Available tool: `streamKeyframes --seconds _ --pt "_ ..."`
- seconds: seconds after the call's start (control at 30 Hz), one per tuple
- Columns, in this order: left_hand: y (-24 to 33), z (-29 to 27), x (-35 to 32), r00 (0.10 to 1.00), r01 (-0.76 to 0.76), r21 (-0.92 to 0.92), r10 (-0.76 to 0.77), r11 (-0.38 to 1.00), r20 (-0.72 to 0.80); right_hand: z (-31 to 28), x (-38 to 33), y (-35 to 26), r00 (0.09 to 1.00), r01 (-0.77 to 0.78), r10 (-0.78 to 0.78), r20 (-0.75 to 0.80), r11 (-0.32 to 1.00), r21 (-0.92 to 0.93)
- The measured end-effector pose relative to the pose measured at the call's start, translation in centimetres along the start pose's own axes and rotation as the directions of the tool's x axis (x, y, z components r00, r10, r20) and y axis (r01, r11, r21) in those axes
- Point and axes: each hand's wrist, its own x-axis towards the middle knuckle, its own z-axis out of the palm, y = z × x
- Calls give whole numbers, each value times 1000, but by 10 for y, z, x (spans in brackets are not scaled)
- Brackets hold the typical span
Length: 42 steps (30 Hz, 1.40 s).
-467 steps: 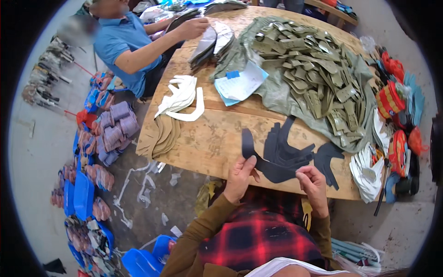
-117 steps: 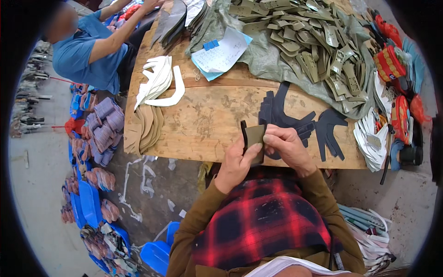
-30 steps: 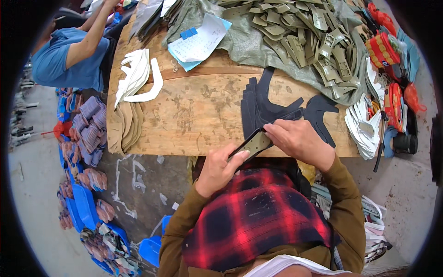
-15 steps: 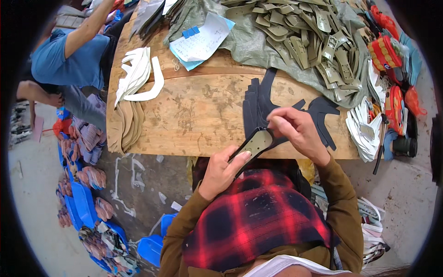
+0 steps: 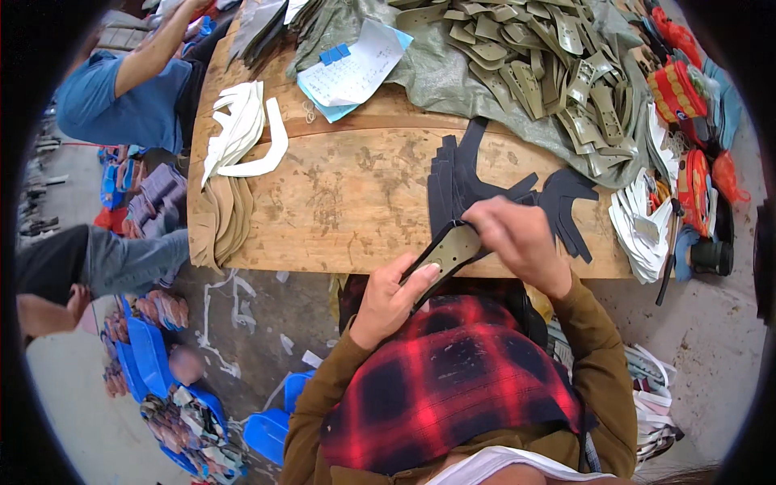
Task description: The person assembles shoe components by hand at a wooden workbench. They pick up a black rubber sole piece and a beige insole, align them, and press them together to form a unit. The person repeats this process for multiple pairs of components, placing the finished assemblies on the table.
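Observation:
My left hand (image 5: 386,297) grips an olive, sole-shaped shoe plate (image 5: 455,250) with small holes, thumb on its face. A black upper piece (image 5: 440,238) runs along the plate's edge and round its tip. At that far tip my right hand (image 5: 517,241) is curled, fingertips together and blurred; whatever they pinch is hidden. Just beyond, on the wooden table (image 5: 347,186), lies a stack of black cut pieces (image 5: 453,174), with more black pieces (image 5: 562,198) to its right.
Olive plates (image 5: 533,65) are heaped on a grey-green sheet (image 5: 436,77). White pieces (image 5: 242,133) and tan pieces (image 5: 222,222) lie at the left, papers (image 5: 356,69) at the back. White parts (image 5: 638,226) line the right edge. Two people, one in a blue shirt (image 5: 121,101), are at the left.
My right hand has turned and shifted slightly at the plate's tip; my left hand keeps its hold. At the left, the person in jeans has moved nearer.

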Motion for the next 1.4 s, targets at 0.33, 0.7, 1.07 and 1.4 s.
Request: streamKeyframes --seconds 0.33,0.7,1.07,1.4 --pt "-3 -13 0 966 89 -135 -52 987 254 34 -5 20 850 -525 238 469 431 733" --pt "8 -11 -1 976 123 -158 -91 980 196 26 -6 17 719 -692 328 613 253 676" --pt "9 2 7 994 15 -85 -6 996 112 23 -5 20 820 -564 289 494 259 784" --pt "-2 32 20 991 -112 -117 102 987 -84 62 -1 35 898 -234 434 -67 601 764"
